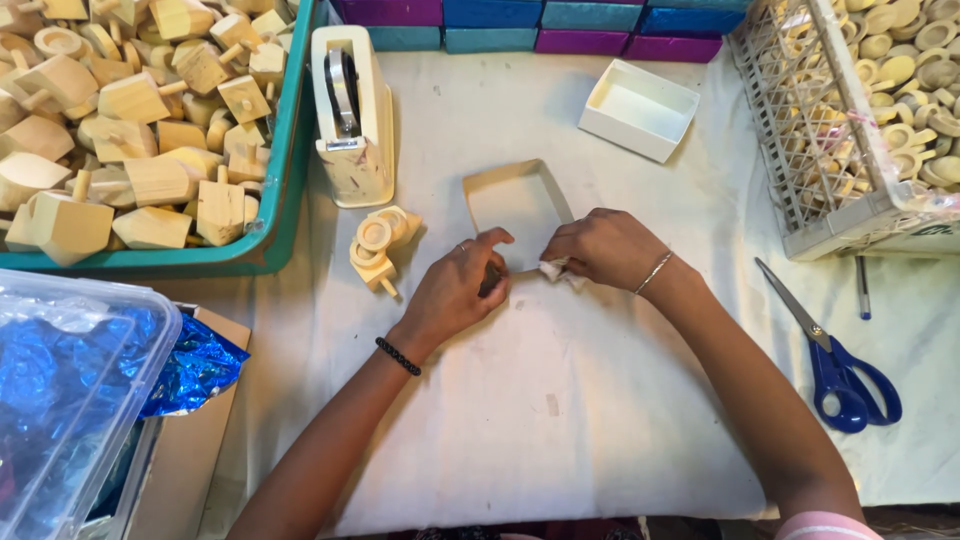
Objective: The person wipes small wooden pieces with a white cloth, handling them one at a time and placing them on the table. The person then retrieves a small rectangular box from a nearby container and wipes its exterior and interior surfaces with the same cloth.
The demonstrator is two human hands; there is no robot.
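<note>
Your left hand (455, 290) and right hand (600, 248) both pinch the open cardboard box (515, 205), which runs toward twelve o'clock.

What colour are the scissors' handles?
Blue; the scissors lie right of the right hand, clearest in the head view.

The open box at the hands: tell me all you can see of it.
The shallow box is rectangular, cream-walled and white inside, apparently of card. It lies open side up and empty on the white cloth, set at an angle. Both hands meet at its near edge: the left hand pinches something dark, the right hand holds a small white scrap. That near edge is hidden.
</note>
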